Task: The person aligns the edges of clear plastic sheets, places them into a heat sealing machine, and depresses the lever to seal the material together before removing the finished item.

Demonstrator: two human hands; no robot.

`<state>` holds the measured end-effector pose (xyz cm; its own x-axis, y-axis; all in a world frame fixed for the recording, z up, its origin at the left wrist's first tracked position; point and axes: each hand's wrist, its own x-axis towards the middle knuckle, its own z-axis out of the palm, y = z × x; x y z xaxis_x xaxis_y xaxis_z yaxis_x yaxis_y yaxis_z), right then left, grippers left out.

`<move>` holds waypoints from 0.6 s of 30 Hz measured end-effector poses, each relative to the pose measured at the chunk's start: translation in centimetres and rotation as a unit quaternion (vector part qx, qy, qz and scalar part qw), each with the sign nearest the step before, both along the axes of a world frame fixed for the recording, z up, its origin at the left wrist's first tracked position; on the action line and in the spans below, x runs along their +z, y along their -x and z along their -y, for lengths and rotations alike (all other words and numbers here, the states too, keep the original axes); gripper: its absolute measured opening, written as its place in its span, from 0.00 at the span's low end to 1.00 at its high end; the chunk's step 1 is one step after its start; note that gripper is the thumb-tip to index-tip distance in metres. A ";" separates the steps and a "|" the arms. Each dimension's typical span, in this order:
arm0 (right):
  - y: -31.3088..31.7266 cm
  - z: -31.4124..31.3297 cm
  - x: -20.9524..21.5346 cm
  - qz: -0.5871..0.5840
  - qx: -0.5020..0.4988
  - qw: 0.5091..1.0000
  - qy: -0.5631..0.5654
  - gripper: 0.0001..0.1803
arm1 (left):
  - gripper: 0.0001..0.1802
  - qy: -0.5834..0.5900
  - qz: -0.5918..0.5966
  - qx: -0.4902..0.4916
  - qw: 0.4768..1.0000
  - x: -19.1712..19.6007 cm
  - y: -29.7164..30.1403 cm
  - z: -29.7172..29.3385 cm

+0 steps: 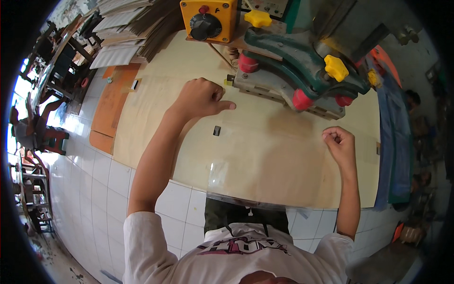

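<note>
We're looking straight down at a pale wooden counter (265, 156), and both of our hands are out over it. The left hand (201, 98) is curled into a loose fist with the thumb sticking out to the right, knuckles resting on the counter toward the far edge, just beside the near end of the green machine (302, 71). Whether it pinches anything inside that fist, we cannot tell. The right hand (339, 142) is also closed up, fingers tucked in, sitting toward the right edge of the counter and just in front of the machine's grey base plate (279, 92). It too shows nothing clearly gripped.

Across the counter between the two hands lies what looks like a thin clear sheet (222, 175); its glossy near edge catches light at the near edge of the counter, where it overhangs slightly. Our read is that both fists are pressing or tugging this sheet flat, with its far side up at the machine.

A small dark block (216, 130) sits on the counter, apart from both hands. A yellow control box with a black dial (208, 21) stands at the far edge, and stacked boards (127, 33) pile up at the far left corner.

We judge the work early: the sheet is laid out, nothing visibly cut or finished.
</note>
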<state>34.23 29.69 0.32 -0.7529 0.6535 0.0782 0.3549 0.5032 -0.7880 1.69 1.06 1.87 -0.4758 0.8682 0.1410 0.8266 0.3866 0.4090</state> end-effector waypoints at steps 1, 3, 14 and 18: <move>0.0 0.0 0.0 -0.002 0.001 1.000 0.003 0.03 | 0.30 0.011 -0.009 0.002 1.000 0.2 0.0 0.0; -0.1 -0.1 -0.2 -0.005 0.002 1.000 0.008 0.03 | 0.30 -0.005 -0.005 -0.001 1.000 -0.1 0.0 -0.1; -0.4 -0.4 -0.3 0.016 -0.004 0.999 -0.029 0.04 | 0.31 0.003 -0.013 0.011 1.000 -0.1 -0.3 0.0; -0.6 -0.4 -0.2 0.017 0.000 0.997 -0.071 0.06 | 0.32 0.033 -0.026 0.014 0.999 0.1 -0.5 -0.3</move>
<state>34.80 30.11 0.16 -0.7566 0.6377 0.1445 0.3802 0.6088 -0.6963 2.18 1.33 2.00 -0.4937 0.8628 0.1090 0.8342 0.4345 0.3395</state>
